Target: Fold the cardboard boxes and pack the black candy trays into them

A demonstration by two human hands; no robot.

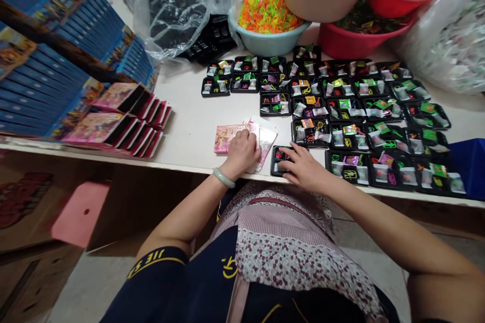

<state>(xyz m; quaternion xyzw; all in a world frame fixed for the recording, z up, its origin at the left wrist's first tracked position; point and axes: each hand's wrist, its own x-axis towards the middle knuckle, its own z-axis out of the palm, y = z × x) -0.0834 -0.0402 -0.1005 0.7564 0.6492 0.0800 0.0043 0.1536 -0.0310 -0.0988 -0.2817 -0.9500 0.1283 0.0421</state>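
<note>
Right of stacked pink-and-maroon cardboard boxes (113,121), the left hand (242,150) lies half-curled over a flat pink printed box (224,140) and pale papers (267,136), its grip unclear from here, while the right hand (305,167), fingers loosely spread, touches a black plastic compartment tray (273,162) on the white table (189,141).

Bare worktop (189,121) lies left of the left fingers (243,135) as far as the boxes (106,123); beyond and right of the right fingers (299,154), trays (329,165) block passage, with tubs (271,43) farther off.
</note>
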